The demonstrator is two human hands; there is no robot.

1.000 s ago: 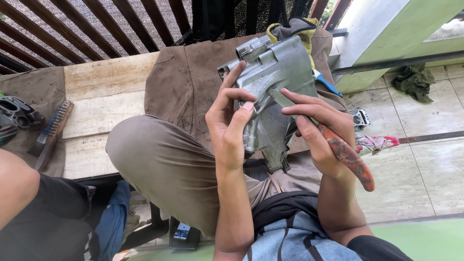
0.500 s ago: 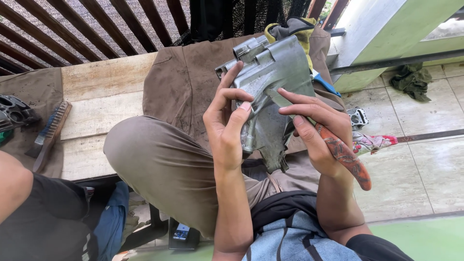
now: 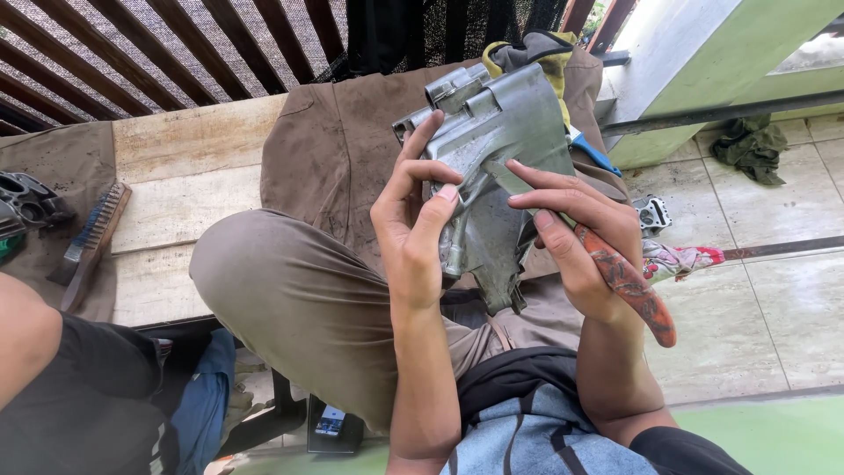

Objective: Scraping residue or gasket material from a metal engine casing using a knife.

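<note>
above my raised knee (image 3: 290, 290) my left hand (image 3: 413, 237) clasps the grey metal casting (image 3: 501, 149) tilted toward me, so my right hand (image 3: 576, 237), closed on an orange-handled tool (image 3: 629, 286), can press its blade flat against the face.

wire brush (image 3: 88, 242) on bench, green rag (image 3: 747, 148) on tiled floor

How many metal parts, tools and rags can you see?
Metal parts: 3, casing, small part, dark part
Tools: 2, scraper, brush
Rags: 2, green rag, pink rag
Total: 7
</note>
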